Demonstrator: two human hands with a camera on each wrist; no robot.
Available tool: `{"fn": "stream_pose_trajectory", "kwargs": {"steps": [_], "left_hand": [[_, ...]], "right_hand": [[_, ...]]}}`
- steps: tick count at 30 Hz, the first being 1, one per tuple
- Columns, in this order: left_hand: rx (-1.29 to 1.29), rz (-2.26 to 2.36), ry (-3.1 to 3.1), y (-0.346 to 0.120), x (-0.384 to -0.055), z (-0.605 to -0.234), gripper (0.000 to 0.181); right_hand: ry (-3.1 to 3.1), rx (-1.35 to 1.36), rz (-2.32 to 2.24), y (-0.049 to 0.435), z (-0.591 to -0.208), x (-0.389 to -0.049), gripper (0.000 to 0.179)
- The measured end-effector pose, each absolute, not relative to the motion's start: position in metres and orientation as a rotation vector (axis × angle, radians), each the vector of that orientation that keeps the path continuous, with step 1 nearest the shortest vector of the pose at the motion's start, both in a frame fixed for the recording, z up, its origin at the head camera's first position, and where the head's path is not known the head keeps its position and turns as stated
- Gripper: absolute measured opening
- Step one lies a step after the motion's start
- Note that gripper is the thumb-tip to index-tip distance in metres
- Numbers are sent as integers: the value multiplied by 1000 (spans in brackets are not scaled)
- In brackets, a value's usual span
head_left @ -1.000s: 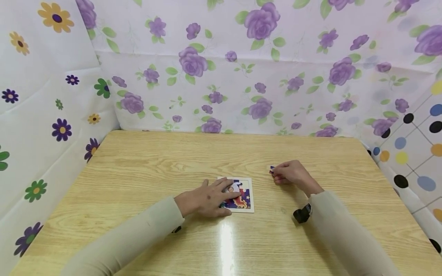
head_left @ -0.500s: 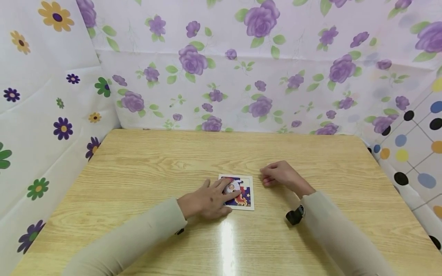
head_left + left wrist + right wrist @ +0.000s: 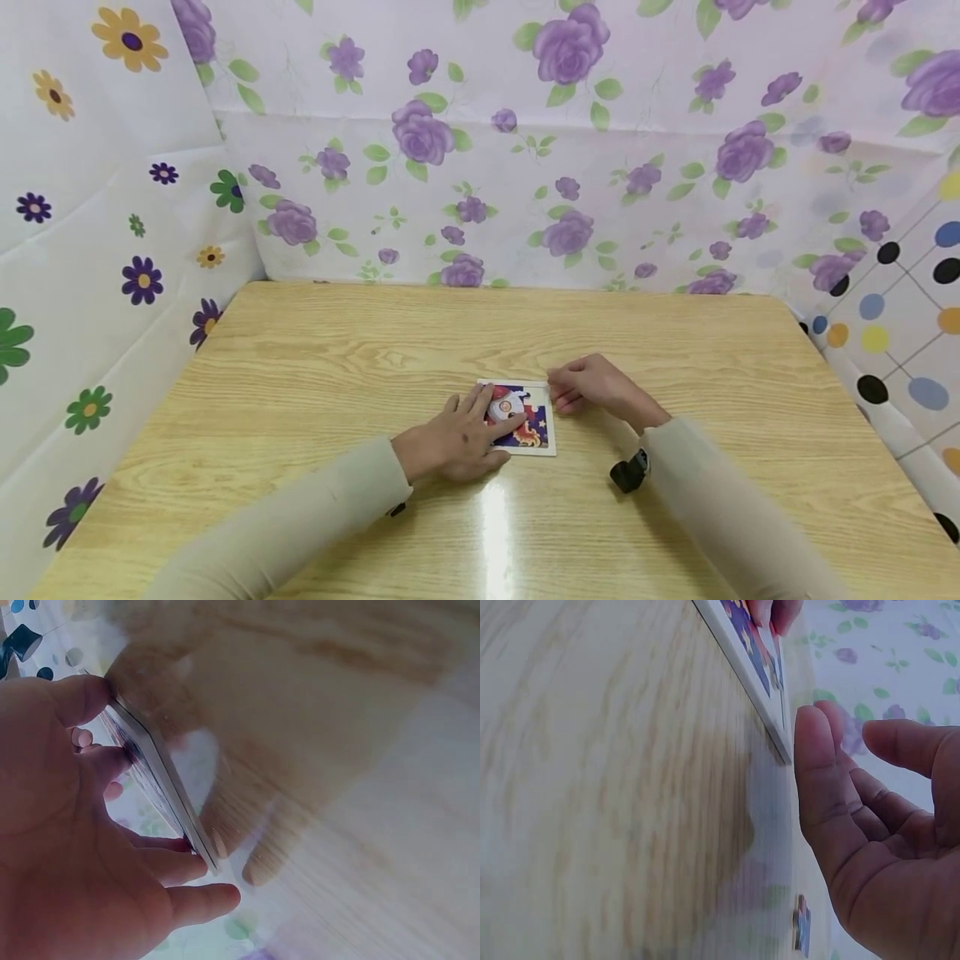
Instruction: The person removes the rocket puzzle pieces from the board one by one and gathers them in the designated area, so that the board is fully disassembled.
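A small picture puzzle (image 3: pixel 538 429) lies on the table in its white frame, with a pale gap at the upper right corner. My left hand (image 3: pixel 468 437) rests on its left part, fingers spread and fairly straight. Seen from the left wrist, the left fingers (image 3: pixel 180 866) lie along the frame's edge. Beside the puzzle's upper right side is my right hand (image 3: pixel 588 387), fingers bent, tips right at the frame. In the right wrist view the right thumb stands apart from the nearest finger (image 3: pixel 817 761); whether the fingertips pinch something I cannot tell.
A loose puzzle piece (image 3: pixel 802 926) lies on the table beyond the right hand in the right wrist view. The wooden table (image 3: pixel 390 333) ends at a flower-printed sheet (image 3: pixel 487 142) behind. A dark device (image 3: pixel 628 473) is on the right wrist.
My right hand has moved left, from the loose piece to the frame's right side. That piece no longer shows in the head view. The left hand stays on the puzzle.
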State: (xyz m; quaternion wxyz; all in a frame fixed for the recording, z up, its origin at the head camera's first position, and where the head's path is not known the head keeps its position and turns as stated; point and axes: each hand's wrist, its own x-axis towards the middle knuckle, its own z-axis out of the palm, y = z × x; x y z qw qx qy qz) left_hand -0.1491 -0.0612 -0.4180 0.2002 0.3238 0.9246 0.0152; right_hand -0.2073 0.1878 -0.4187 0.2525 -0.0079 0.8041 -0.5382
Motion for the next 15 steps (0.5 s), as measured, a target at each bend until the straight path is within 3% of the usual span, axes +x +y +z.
{"fn": "stream_pose_trajectory", "kwargs": {"steps": [15], "left_hand": [[888, 37, 2601, -59, -152, -416, 61]], "right_hand": [[2140, -79, -1459, 172, -424, -207, 34]]}}
